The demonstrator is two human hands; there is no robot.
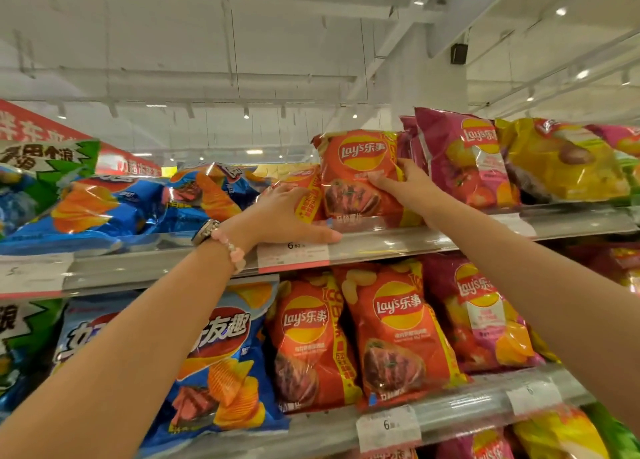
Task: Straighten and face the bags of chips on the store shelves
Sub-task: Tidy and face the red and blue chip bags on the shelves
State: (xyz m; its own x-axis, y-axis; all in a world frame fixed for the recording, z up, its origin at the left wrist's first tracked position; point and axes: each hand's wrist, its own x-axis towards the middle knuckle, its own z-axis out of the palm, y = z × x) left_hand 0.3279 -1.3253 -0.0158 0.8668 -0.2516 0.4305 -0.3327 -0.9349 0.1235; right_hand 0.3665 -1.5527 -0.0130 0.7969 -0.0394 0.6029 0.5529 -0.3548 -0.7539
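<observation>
Both hands are raised to the top shelf (381, 242). Right hand (403, 179) is clamped on the right edge of an upright red Lay's bag (358, 174), thumb on the front face, fingers wrapped behind. Left hand (287, 216) is laid at 9 o'clock of that bag, fingers spread and fairly straight, pressed against a second red bag (306, 188) lying lower behind it; thumb is extended along the shelf lip just above a price tag (293, 256). A watch (205, 231) and a pink bead bracelet (231, 247) are worn on the left wrist.

The held bag is stood at the shelf front, logo facing out, near frame centre. At 3 o'clock of it, a magenta Lay's bag (464, 160) is seen leaning, then a yellow bag (561, 160) tipped on its side. At 9 o'clock, blue ridged-chip bags (104, 205) are slumped flat, with a green bag (45, 160) at far left.

On the lower shelf (460, 406), two red Lay's bags (391, 334) are stood upright at 6 o'clock, a magenta bag (485, 313) at 4 o'clock, a blue bag (221, 365) at 7 o'clock, partly hidden by the left forearm.
</observation>
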